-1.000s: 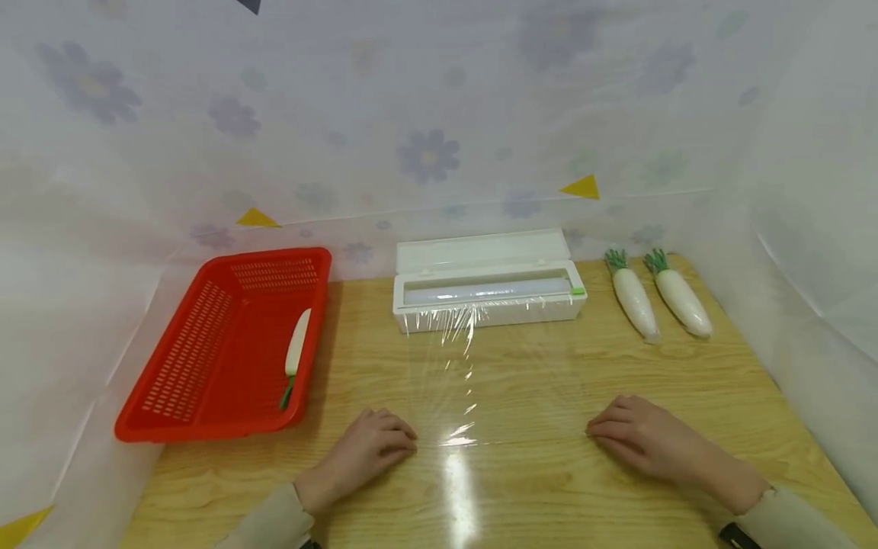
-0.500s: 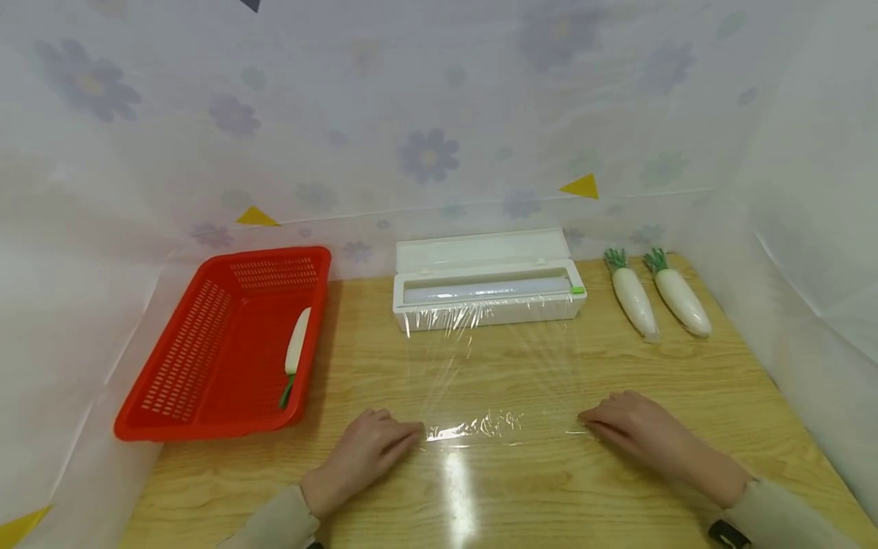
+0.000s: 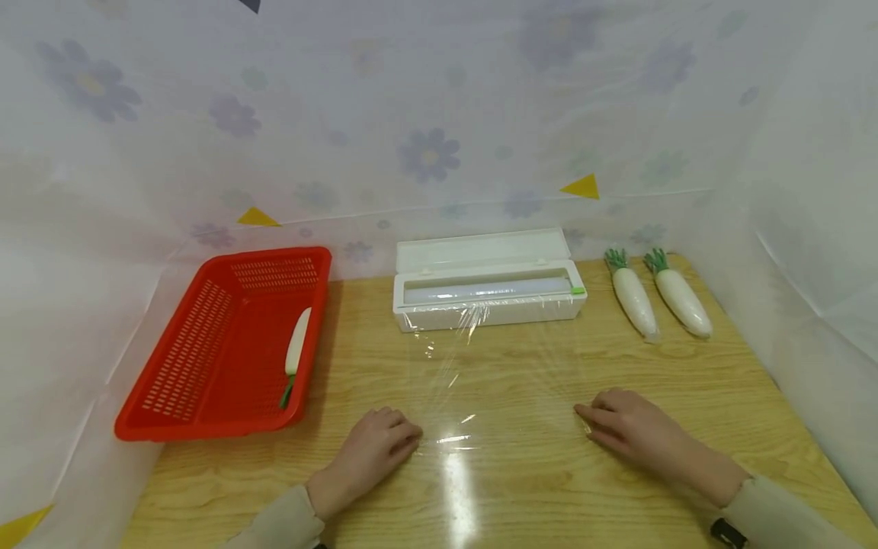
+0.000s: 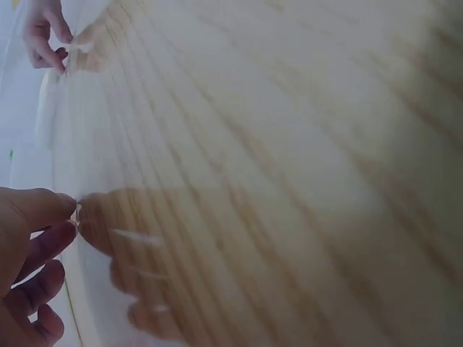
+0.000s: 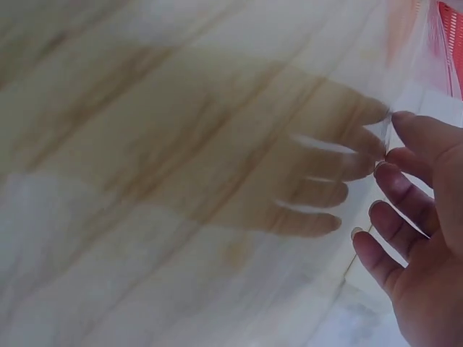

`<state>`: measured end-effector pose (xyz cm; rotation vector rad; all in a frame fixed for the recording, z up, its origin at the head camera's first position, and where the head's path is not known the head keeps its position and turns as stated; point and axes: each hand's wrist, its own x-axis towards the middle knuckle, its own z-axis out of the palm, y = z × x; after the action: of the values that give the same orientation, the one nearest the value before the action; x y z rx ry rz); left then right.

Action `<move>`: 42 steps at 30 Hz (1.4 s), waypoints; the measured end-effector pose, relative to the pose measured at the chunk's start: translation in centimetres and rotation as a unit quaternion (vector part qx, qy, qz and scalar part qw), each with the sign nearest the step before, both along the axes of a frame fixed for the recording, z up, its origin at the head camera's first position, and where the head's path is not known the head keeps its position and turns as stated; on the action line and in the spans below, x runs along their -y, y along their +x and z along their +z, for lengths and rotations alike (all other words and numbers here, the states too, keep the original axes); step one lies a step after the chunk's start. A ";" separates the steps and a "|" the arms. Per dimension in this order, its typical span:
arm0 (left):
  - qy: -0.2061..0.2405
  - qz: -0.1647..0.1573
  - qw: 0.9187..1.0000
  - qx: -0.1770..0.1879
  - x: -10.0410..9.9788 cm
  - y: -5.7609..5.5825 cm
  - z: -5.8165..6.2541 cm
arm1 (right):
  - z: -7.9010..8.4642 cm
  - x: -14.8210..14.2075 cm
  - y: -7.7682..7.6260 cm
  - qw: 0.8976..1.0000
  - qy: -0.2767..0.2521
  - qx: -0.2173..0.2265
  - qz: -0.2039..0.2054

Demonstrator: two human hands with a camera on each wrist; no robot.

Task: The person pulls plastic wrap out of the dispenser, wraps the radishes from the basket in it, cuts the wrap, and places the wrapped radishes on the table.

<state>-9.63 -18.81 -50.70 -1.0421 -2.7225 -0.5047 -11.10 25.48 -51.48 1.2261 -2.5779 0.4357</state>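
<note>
A clear sheet of plastic wrap (image 3: 494,381) stretches toward me over the wooden table from a roll (image 3: 487,290) in a white dispenser box (image 3: 490,313), whose lid is up. At the sheet's near left corner, my left hand (image 3: 373,446) pinches the film between thumb and forefinger; its other fingers curl loosely in the left wrist view. Across from it, my right hand (image 3: 638,427) is at the near right corner. Its thumb and forefinger stand slightly apart right at the film's edge, the other fingers loosely bent, as the right wrist view shows.
On the left, a red plastic basket (image 3: 222,431) contains one white radish (image 3: 297,343) with a green top. Two more white radishes, one left (image 3: 634,301) and one right (image 3: 682,301), lie at the back right. Pale flowered sheeting (image 3: 439,114) encloses the table (image 3: 535,488).
Both hands moved slightly inward and away from me at the film's near edge. The right thumb and forefinger, together half a second ago, have parted. Glare on the film has shifted.
</note>
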 end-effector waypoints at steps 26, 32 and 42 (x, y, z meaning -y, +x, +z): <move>0.089 0.209 0.969 0.097 9.4 -10.9 13.8 | 0.2 -1.0 -0.4 0.999 0.044 -0.007 -0.012; 0.003 0.270 0.935 0.228 13.7 -14.4 12.1 | 0.4 -1.3 -0.4 0.999 0.050 -0.011 -0.015; -0.071 0.300 0.855 0.418 16.0 -16.5 9.9 | 0.0 -1.2 -0.4 0.999 0.042 -0.013 -0.011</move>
<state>-26.10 -34.81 -40.77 0.1515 -3.6229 -0.7699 -11.51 26.70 -51.50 1.2199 -2.6097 0.3077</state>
